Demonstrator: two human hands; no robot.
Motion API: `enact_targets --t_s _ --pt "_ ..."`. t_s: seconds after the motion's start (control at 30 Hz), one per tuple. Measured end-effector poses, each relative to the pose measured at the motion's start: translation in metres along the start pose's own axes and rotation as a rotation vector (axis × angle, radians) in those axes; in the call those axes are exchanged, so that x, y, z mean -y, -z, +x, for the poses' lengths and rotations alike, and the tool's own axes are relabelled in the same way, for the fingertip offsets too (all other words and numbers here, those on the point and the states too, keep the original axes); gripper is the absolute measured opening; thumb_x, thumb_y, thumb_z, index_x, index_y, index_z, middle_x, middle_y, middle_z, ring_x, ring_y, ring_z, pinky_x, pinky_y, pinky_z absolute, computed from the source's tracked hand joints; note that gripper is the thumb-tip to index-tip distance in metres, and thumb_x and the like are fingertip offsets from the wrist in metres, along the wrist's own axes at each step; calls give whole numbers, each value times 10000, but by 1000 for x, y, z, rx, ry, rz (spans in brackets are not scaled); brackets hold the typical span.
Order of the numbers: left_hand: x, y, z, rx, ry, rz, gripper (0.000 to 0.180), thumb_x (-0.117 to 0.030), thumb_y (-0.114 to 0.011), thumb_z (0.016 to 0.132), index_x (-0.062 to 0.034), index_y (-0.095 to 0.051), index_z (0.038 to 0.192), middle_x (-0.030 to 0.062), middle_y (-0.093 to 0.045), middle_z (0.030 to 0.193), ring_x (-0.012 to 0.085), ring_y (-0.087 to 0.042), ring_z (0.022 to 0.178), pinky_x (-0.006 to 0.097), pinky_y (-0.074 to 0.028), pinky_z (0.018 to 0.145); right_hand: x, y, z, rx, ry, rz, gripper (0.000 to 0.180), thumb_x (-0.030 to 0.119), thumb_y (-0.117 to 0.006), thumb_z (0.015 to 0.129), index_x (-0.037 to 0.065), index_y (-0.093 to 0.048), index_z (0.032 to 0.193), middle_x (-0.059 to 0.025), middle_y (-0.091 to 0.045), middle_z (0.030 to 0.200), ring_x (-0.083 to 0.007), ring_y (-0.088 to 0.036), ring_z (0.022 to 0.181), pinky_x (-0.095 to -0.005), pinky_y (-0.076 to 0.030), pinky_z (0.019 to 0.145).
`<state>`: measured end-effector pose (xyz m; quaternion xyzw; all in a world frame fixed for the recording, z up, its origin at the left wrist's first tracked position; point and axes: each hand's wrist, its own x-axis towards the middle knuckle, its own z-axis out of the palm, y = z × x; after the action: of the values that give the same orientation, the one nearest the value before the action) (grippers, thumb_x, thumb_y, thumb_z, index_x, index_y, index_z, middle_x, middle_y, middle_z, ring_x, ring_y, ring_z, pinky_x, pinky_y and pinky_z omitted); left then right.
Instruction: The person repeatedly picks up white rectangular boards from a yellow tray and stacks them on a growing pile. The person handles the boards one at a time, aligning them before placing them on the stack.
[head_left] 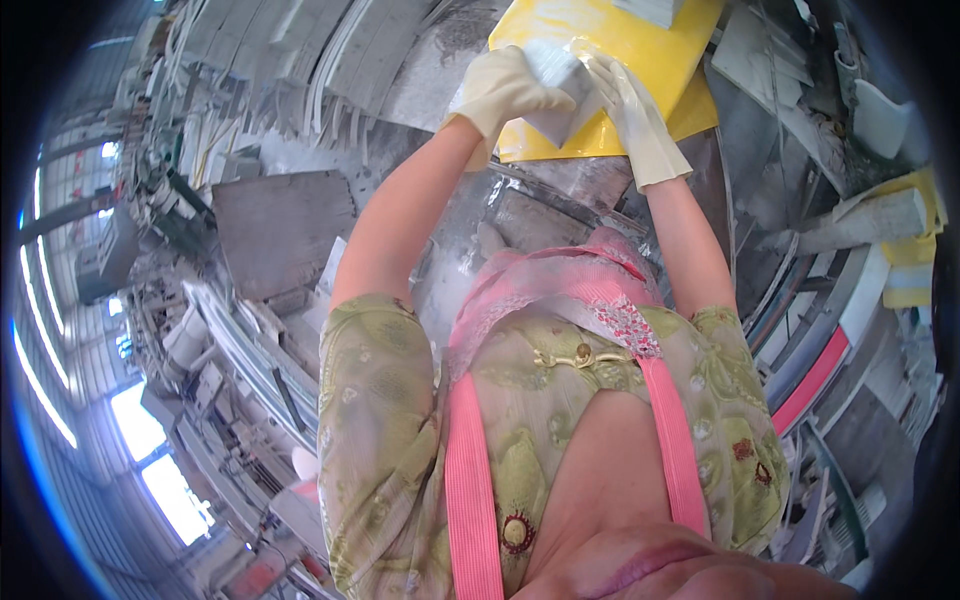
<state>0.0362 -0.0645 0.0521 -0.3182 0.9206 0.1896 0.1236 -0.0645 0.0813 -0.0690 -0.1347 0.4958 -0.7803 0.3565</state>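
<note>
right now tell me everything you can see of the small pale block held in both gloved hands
The small pale grey-white block looks like a squarish, flat-faced piece of stone or foam, partly wrapped in clear plastic film. It is held tilted above the glossy yellow board. The cream-gloved left hand grips its left side with the thumb across the front, while the cream-gloved right hand holds its right edge and the film. Its back is hidden.

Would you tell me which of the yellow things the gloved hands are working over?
The large glossy yellow sheet at top centre, directly beneath both hands and the white block they hold; the smaller yellow block lies far off at the right edge.
</note>
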Motion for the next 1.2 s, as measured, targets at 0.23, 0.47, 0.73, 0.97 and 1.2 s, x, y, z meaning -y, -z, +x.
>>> enact_targets --t_s 0.23,0.47,0.73,0.97,1.2 --pt "105 -36 4 -95 -146 -879 649 -302 -916 640 71 -690 1121 176 -747 1015 260 -731 924 383 -580 803 13 -102 11 -3 93 -503 604 389 -690 975 -21 -553 1398 -126 -638 1320 -199 -591 1234 -326 -458 1063" --pt "209 -44 -9 -115 -98 -1465 661 -271 -900 688 94 -613 1158 215 -699 1126 274 -705 1014 378 -569 893 -22 -195 41 59 181 -806 475 271 -691 983 1 -609 1364 -95 -652 1333 -173 -589 1248 -308 -441 1087" --pt "321 -3 -23 -185 59 -2267 502 -264 -789 848 -78 -608 1277 65 -697 1210 257 -676 1111 412 -534 969 -73 -317 82 461 206 -659 528 207 -692 962 19 -557 1437 -104 -619 1398 -182 -560 1304 -330 -414 1128" --pt "411 1 16 -420 291 -2402 492 -323 -799 821 -119 -617 1230 60 -707 1136 229 -701 1006 421 -607 847 -172 -401 109 379 574 -894 759 337 -850 771 108 -565 1436 -189 -674 1300 -340 -643 1204 -405 -491 1031" --pt "483 17 95 -412 503 -2392 561 -404 -787 834 -160 -609 1306 0 -698 1208 202 -674 1122 364 -557 902 -211 -437 222 535 402 -668 454 227 -727 909 71 -661 1331 -193 -696 1251 -311 -677 1142 -366 -518 960"
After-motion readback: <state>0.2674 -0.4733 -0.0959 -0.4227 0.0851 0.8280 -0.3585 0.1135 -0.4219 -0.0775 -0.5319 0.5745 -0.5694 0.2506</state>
